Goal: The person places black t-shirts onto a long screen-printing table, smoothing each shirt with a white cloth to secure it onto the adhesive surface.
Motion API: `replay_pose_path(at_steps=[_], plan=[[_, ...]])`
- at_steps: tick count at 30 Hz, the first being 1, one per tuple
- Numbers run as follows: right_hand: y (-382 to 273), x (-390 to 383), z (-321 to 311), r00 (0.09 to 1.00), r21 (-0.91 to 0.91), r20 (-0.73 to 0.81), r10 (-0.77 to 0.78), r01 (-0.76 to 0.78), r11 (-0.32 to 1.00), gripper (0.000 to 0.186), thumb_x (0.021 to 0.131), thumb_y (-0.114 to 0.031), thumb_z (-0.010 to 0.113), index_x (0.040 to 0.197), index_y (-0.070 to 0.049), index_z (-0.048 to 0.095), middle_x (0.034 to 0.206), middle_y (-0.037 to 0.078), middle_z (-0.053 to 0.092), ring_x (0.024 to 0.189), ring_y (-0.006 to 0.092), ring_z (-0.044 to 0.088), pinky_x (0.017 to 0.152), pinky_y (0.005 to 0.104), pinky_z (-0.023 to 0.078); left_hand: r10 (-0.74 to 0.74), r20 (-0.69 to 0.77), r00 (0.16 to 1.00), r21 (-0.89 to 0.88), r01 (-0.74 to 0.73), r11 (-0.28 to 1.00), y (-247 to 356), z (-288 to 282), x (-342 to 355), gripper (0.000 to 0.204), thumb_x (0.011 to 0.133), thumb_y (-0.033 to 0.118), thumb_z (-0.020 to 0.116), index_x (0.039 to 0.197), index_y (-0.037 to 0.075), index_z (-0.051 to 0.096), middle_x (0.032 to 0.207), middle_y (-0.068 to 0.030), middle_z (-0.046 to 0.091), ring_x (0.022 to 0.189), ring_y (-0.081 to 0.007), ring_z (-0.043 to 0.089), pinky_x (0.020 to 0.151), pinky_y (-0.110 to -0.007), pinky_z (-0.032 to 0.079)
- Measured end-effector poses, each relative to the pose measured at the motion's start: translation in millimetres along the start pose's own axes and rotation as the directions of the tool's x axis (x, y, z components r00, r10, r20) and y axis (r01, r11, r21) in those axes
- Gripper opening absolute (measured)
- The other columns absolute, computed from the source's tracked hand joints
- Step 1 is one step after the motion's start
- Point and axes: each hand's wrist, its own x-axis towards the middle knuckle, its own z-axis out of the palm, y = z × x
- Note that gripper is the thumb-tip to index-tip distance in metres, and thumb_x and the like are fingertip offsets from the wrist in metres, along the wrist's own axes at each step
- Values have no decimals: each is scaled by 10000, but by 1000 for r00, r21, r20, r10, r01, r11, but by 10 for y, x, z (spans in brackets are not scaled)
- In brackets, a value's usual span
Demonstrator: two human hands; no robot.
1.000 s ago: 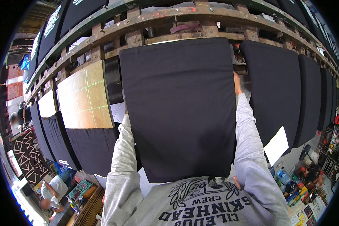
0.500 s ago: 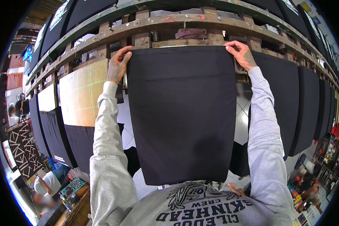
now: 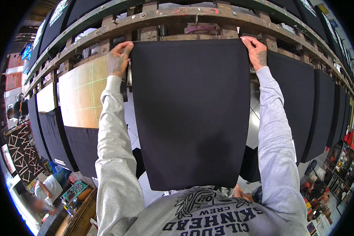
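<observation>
A black fabric garment (image 3: 190,106) lies flat and nearly smooth over a long board in front of me, its hemmed edge on the far side. My left hand (image 3: 119,59) is closed at the far left corner, pinching the hem between thumb and fingers. At the far right corner, my right hand (image 3: 256,53) grips the same hem in a like pinch. Between the hands the cloth's edge runs taut and almost straight. The board beneath is hidden by the fabric.
Beyond the cloth runs a wooden and metal rail frame (image 3: 177,24). To the left, a bare tan board (image 3: 82,94) with green lines is partly covered by black cloth. More black-covered boards (image 3: 290,102) stand on the right. People (image 3: 51,188) are at the lower left.
Both hands have moved slightly away from me and outward with the hem. The cloth now covers the strip of board that showed at the far edge, and its creases have flattened.
</observation>
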Motion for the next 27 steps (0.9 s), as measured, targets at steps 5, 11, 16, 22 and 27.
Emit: replay_pose_path(at_steps=[5, 11, 16, 22, 27], plan=[[206, 76, -13, 920, 255, 205, 335, -381, 889, 233, 946, -299, 721, 1044, -91, 758, 906, -24, 687, 843, 98, 598, 805, 261, 468, -195, 141, 971, -24, 200, 979, 36, -27, 1, 296, 926, 362, 728, 1111, 135, 763, 902, 60, 677, 725, -32, 562, 582, -212, 494], [39, -43, -72, 967, 136, 81, 241, -251, 959, 262, 1001, -264, 653, 1135, -50, 721, 1011, -38, 696, 910, 39, 601, 838, 208, 462, -154, 161, 975, -67, 166, 984, 204, -72, -113, 500, 966, 445, 656, 1367, 148, 618, 1210, -6, 657, 980, -90, 595, 761, -261, 517], [-809, -1084, -914, 998, -100, -61, -8, 2, 995, 308, 1043, -252, 579, 1258, -57, 684, 1273, 68, 674, 1204, 148, 596, 1040, 277, 435, 31, 120, 992, -57, -24, 998, 340, -439, -1200, 638, 1017, 489, 552, 1517, 105, 449, 1539, -135, 462, 1428, -258, 417, 1150, -398, 340], [-651, -3399, -2471, 959, -685, -283, -24, -185, 705, 441, 1023, -277, 577, 1420, -87, 544, 1520, 185, 448, 1453, 389, 349, 1179, 466, 293, 66, 62, 996, 264, -80, 961, 614, -574, -3472, 650, 1057, 468, 438, 1463, -39, 465, 1503, -219, 486, 1426, -337, 429, 1175, -424, 313], [56, -4642, -2961, 918, -845, -230, 324, -353, 402, 689, 1059, -482, 398, 1627, -184, 149, 1680, 185, 100, 1542, 410, 104, 1211, 614, 112, -11, 22, 1000, 318, 3, 948, 577, -326, -4848, 572, 1059, 389, 455, 1476, -2, 465, 1543, -189, 442, 1487, -354, 321, 1227, -492, 191]])
